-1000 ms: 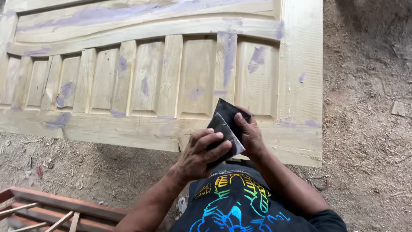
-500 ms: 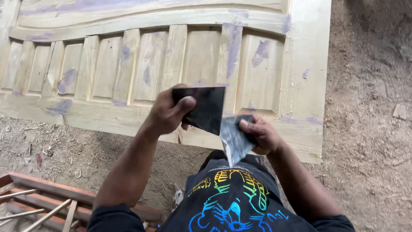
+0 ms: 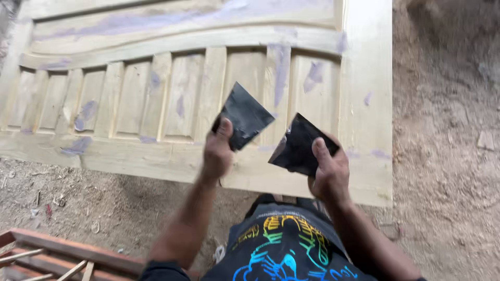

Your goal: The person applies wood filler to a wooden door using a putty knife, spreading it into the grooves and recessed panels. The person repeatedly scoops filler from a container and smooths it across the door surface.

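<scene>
A pale panelled wooden door with purple filler patches is being lain flat beyond both hands. One dark sandpaper piece is being gripped by the left hand, another dark sandpaper piece by the right hand, slightly apart.

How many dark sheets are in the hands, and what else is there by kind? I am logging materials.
Dark abrasive sheet pieces: 2, one in the left hand, one in the right hand
Pale panelled wooden doors: 1
Reddish wooden frames: 1
Total: 4
</scene>
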